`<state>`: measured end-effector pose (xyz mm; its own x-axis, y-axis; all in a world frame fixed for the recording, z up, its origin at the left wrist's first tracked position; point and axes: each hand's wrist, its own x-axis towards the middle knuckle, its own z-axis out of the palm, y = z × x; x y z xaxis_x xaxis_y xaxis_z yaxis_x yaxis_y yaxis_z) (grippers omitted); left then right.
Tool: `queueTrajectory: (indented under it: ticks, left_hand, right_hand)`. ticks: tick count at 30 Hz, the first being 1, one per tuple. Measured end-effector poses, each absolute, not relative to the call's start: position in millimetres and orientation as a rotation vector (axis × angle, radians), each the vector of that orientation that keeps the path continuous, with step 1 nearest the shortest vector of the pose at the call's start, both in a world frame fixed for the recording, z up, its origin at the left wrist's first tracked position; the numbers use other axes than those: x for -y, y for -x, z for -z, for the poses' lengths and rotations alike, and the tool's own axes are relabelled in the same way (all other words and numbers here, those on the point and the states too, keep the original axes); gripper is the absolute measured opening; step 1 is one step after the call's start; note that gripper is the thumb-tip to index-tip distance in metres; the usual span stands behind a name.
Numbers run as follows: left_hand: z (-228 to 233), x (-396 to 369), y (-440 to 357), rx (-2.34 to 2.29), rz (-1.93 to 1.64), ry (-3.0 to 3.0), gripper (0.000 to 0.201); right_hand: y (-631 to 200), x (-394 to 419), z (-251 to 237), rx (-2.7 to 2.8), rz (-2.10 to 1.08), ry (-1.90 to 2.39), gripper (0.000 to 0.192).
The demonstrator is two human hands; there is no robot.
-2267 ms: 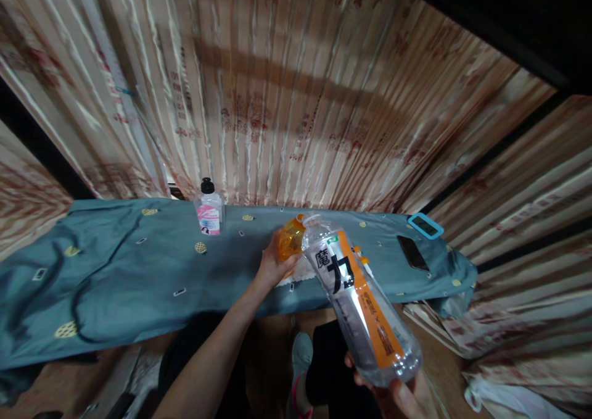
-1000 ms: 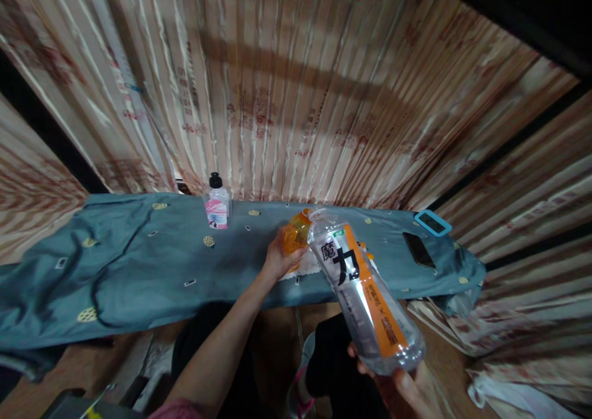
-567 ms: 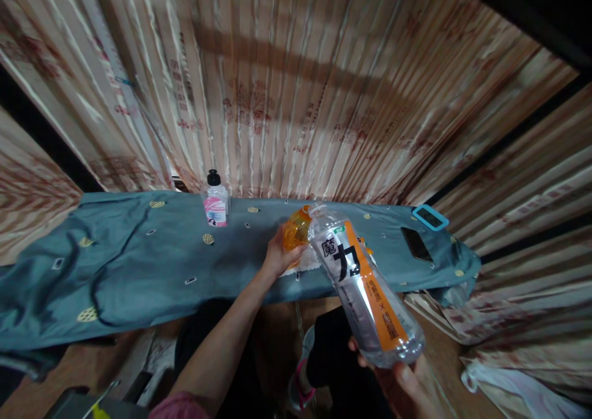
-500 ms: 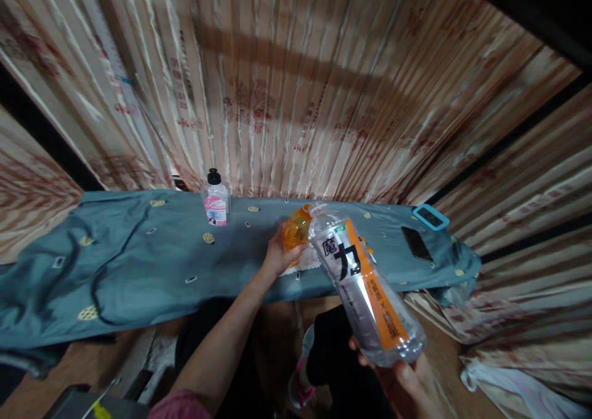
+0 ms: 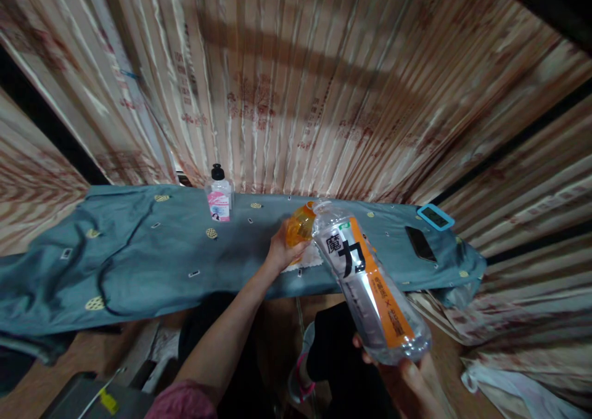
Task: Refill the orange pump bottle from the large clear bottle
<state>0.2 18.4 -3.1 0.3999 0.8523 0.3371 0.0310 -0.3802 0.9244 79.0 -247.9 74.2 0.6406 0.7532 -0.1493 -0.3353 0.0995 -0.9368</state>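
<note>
Orange small bottle (image 5: 299,224) and the tilted clear bottle (image 5: 370,286) stay mouth to mouth as before, just above the bench's (image 5: 139,265) near edge, with bare blue cloth to the left. Left hand (image 5: 280,253) reaches forward, fingers wrapped round the orange one; right hand (image 5: 407,379) cups the clear bottle's base.

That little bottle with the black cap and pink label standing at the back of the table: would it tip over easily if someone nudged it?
Probably yes. The small bottle stands upright, taller than its base is wide, on a wrinkled teal cloth that gives soft footing. Its clear plastic body suggests little weight, so a push near the cap would likely topple it. Nothing touches or props it.
</note>
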Motion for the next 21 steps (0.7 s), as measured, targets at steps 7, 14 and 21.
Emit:
queueTrajectory:
  ticks: [7, 14, 21]
  left_hand:
    - [3.7, -18.4, -0.6, -0.765, -1.108, -1.733, 0.049]
    - [2.0, -17.8, -0.2, -0.784, -1.101, -1.729, 0.048]
    - [2.7, -18.4, -0.6, -0.778, -1.107, -1.715, 0.049]
  right_hand:
    - [-81.2, 249.0, -75.0, 0.444, -0.857, 1.213, 0.059]
    - [-79.4, 247.9, -75.7, 0.445, -0.874, 1.212, 0.043]
    - [-79.9, 247.9, -73.5, 0.449, -0.872, 1.220, 0.059]
